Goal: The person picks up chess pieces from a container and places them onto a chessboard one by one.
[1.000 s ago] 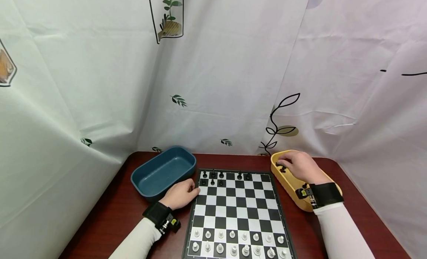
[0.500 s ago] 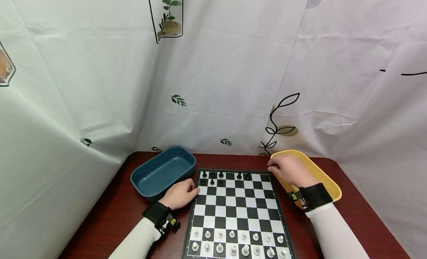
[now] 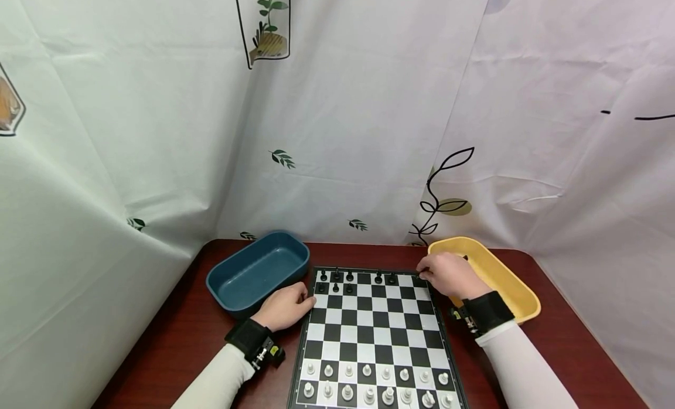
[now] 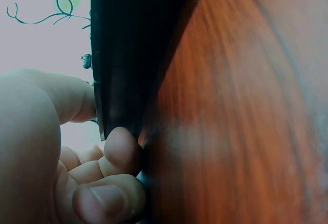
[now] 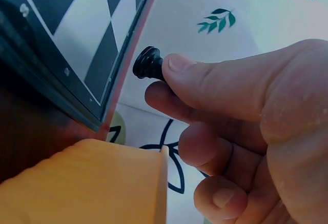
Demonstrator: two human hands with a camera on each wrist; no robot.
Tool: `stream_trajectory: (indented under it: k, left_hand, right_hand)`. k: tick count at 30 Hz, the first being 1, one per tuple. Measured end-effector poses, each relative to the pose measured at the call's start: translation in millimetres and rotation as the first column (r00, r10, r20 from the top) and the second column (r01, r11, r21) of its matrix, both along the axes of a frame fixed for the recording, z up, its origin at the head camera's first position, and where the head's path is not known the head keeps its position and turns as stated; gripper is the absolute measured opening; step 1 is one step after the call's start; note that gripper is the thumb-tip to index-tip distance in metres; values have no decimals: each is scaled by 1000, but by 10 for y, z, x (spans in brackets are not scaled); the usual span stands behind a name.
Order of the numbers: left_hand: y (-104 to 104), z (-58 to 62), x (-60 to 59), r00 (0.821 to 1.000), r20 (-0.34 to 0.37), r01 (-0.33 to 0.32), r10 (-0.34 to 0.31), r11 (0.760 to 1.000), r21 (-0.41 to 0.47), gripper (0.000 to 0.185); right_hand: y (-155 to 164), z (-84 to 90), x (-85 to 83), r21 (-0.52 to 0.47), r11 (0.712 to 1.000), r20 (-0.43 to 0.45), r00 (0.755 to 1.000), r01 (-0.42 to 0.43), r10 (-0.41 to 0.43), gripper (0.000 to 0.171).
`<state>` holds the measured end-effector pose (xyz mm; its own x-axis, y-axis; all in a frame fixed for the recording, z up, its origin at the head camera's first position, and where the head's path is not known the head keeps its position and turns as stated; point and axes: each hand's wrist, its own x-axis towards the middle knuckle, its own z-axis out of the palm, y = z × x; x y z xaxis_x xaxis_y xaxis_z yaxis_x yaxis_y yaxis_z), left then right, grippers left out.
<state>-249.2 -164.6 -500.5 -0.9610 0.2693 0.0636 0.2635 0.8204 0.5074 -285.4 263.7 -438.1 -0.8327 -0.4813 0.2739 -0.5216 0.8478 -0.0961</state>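
Note:
My right hand [image 3: 454, 274] is at the board's far right corner, beside the yellow tray. Its thumb and index finger pinch a black chess piece [image 5: 148, 64] by the upper part, which they hide; only its base and lower stem show. In the right wrist view that base is apart from the chessboard [image 5: 77, 34]. At the board's left edge, my left hand [image 3: 282, 307] holds the rim, thumb over the top and curled fingers [image 4: 123, 152] against the side. Several black chess pieces [image 3: 350, 276] stand at the board's far left and centre. White chess pieces [image 3: 347, 391] fill two near rows.
A yellow tray [image 3: 514, 289] stands right of the board, with a dark piece [image 3: 466, 257] just visible inside. Left of the board sits a blue tray [image 3: 256, 268]. A patterned white cloth [image 3: 358, 133] hangs behind the brown table [image 3: 174, 333].
My right hand has lifted out of the yellow tray with a black chess piece and moved left to the board's far right corner. The left hand stays where it was.

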Motion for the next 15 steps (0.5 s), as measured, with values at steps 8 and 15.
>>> stream_trajectory:
  k: [8,15]
  left_hand:
    - [2,18,12,1000,7,-6,6,1000,6,30]
    - [18,65,51,1000,5,-7,7,1000,2,31]
  right_hand:
    - [-62,-53,-20,65,997,17,999,37,-38,8]
    - [-67,-86,-21,76,996,17,999,45,-47,10]
